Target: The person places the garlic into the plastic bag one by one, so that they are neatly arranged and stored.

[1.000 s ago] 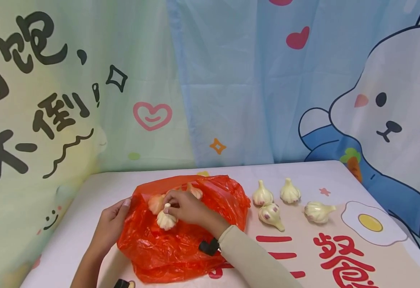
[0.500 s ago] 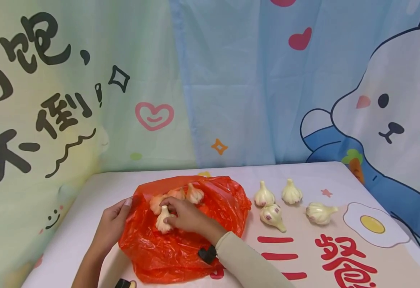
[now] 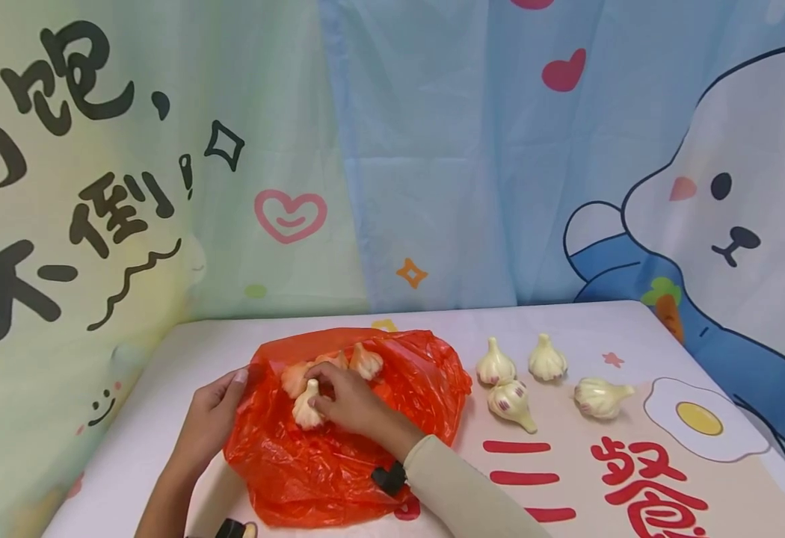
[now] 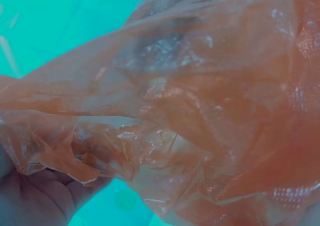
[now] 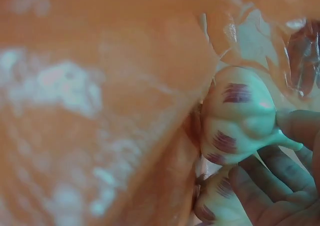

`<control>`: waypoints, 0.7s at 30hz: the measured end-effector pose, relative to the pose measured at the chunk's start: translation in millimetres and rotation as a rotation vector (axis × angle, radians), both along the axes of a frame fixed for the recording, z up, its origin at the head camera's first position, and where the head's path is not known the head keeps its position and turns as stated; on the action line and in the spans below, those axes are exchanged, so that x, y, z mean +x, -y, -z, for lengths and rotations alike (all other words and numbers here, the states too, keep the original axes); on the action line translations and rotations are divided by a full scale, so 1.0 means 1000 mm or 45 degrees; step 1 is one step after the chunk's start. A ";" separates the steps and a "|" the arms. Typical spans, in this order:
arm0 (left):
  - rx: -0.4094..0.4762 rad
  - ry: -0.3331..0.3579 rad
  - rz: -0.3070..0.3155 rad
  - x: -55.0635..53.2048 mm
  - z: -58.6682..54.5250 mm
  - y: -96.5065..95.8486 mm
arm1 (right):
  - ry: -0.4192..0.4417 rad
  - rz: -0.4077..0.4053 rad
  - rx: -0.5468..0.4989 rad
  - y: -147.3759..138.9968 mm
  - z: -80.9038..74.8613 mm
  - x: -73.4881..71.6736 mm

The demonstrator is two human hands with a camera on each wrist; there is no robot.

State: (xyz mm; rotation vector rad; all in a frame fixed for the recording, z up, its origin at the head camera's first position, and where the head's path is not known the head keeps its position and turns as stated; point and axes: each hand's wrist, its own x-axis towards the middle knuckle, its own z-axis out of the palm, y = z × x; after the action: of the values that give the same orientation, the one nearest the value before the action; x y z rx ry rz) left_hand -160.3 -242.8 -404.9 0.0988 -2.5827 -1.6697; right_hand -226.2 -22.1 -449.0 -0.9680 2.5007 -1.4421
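My left hand (image 3: 216, 407) grips the left edge of a thin red plastic bag (image 3: 318, 486), its thumb on top of the film. In the left wrist view, crumpled film (image 4: 200, 105) covers most of the fingers. My right hand (image 3: 348, 400) reaches over the bag's opening and pinches a garlic bulb (image 3: 306, 411) by its stem, which points up. Purple streaks mark that bulb (image 5: 237, 116) in the right wrist view, where another garlic bulb (image 5: 222, 198) shows just below it. More bulbs, including one whitish garlic bulb (image 3: 365, 362), lie in the bag behind my right hand.
To the right of the bag, several garlic bulbs (image 3: 547, 360) lie on the printed table cover (image 3: 527, 501). One bulb (image 3: 512, 406) lies close against another. A patterned curtain (image 3: 426, 187) hangs behind the table's back edge.
The pinched garlic bulb has shifted slightly left, and its stem leaned, then came upright again. My right hand has moved only a little. My left hand stays on the bag's edge.
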 end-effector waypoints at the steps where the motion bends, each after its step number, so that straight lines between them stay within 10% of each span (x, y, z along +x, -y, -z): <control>1: -0.012 -0.007 -0.002 0.000 0.000 0.000 | -0.003 0.004 -0.013 0.000 0.000 -0.001; 21: -0.009 -0.012 0.004 0.001 -0.002 -0.004 | -0.116 -0.022 -0.035 -0.021 -0.023 0.000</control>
State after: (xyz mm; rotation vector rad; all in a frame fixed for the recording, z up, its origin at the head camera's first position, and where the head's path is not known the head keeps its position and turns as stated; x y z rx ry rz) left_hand -159.2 -238.8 -403.0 0.0864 -2.5834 -1.6576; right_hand -226.4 -1.0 -425.9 -1.0808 2.5346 -1.4635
